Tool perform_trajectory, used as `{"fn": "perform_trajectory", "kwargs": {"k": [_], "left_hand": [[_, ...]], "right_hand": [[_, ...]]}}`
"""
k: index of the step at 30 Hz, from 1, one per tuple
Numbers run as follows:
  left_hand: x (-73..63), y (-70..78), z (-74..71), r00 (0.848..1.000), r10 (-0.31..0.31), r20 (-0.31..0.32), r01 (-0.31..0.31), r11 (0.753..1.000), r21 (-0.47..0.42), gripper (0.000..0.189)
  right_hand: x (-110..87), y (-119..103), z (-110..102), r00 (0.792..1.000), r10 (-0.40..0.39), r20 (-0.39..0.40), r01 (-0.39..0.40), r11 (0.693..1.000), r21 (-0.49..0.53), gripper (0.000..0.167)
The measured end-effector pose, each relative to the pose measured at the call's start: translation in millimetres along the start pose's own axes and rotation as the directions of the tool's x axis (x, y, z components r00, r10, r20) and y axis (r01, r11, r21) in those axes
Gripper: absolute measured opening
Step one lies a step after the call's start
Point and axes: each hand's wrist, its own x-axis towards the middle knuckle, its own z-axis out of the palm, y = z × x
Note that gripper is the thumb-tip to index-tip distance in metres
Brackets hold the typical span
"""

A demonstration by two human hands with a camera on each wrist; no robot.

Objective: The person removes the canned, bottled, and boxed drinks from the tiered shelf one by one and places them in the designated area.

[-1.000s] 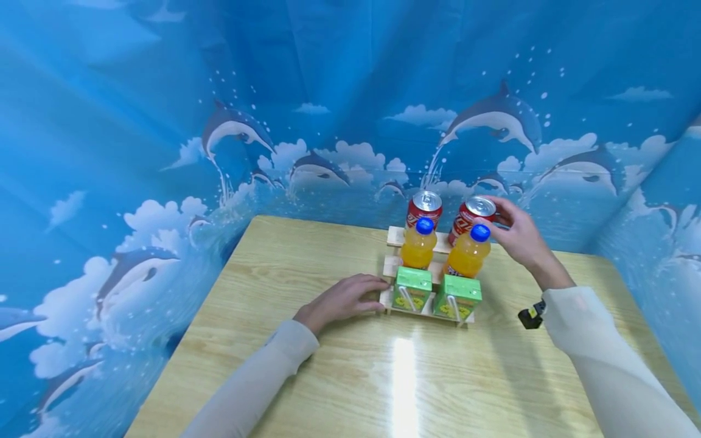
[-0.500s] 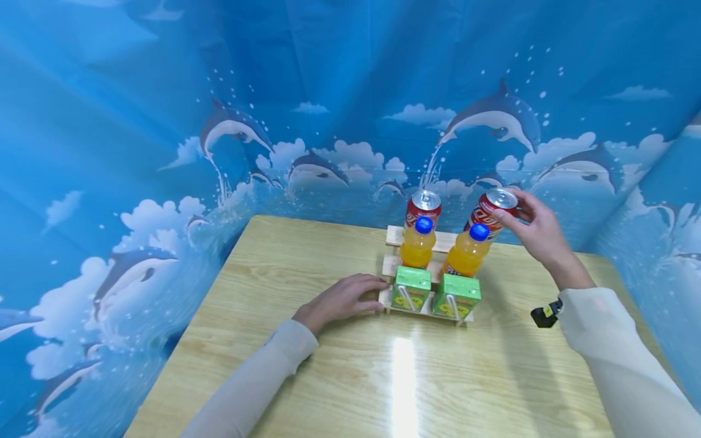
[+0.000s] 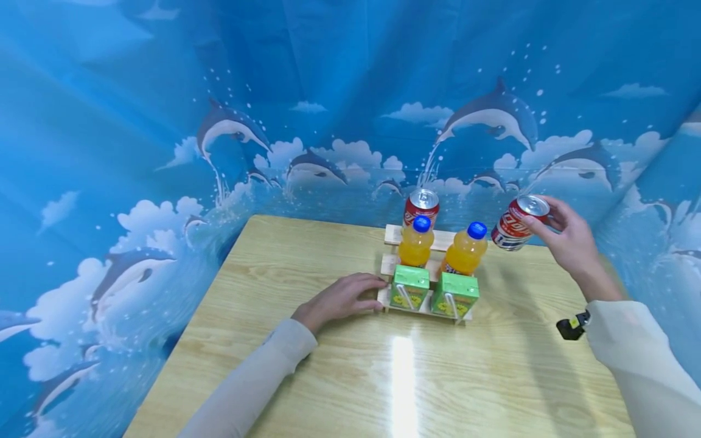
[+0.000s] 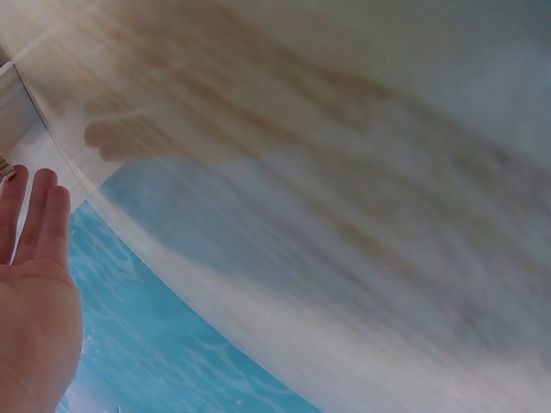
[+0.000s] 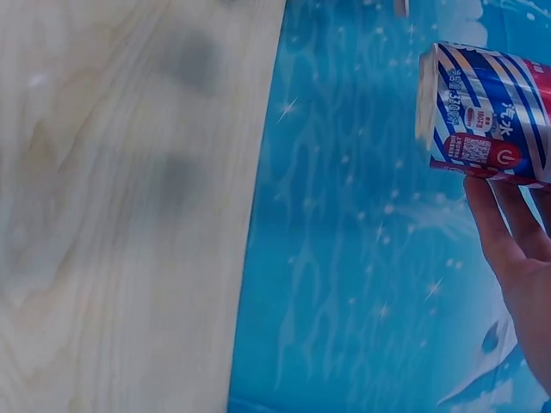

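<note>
My right hand (image 3: 569, 240) grips a red soda can (image 3: 517, 224) near its top, tilted and held in the air right of the small wooden tiered rack (image 3: 390, 234). In the right wrist view the can (image 5: 491, 116) shows blue and white stripes near its base. My left hand (image 3: 342, 298) has its fingertips at the rack's left front end, fingers straight in the left wrist view. Another red can (image 3: 420, 204) stands on the rack's back tier. Two orange drink bottles (image 3: 415, 249) with blue caps stand on the middle tier, two green juice boxes (image 3: 409, 289) on the front one.
The rack stands on a light wood-grain table (image 3: 296, 249), close to its back edge. A blue curtain (image 3: 339, 91) printed with dolphins hangs behind and at both sides. A small black device (image 3: 572, 326) sits at the right wrist.
My right hand has lifted the right-hand soda can off the rack's back tier and carried it to the right, tilting it. The left hand has stayed at the rack's left end.
</note>
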Motion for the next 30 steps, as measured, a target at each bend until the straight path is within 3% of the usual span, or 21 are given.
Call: {"fn": "perform_trajectory", "kwargs": {"k": [9,15,30], "left_hand": [[-0.8,-0.7,-1.5,1.0,-0.001,-0.002,0.001,1.0,-0.002,0.059],[0.4,-1.2,2.0,1.0,0.009,-0.006,-0.009,1.0,-0.018,0.058],[0.5,-1.1,2.1,1.0,0.009,-0.012,-0.009,1.0,-0.008,0.058]], "right_hand": [[-13.3,32,-15,0.998,0.026,-0.052,-0.025,1.0,0.007,0.069],[-25.1,53,-25,0.992,0.094,-0.08,-0.093,0.996,0.017,0.071],[-48.0,94,-33,0.979,0.191,-0.066,-0.188,0.981,0.038,0.078]]}}
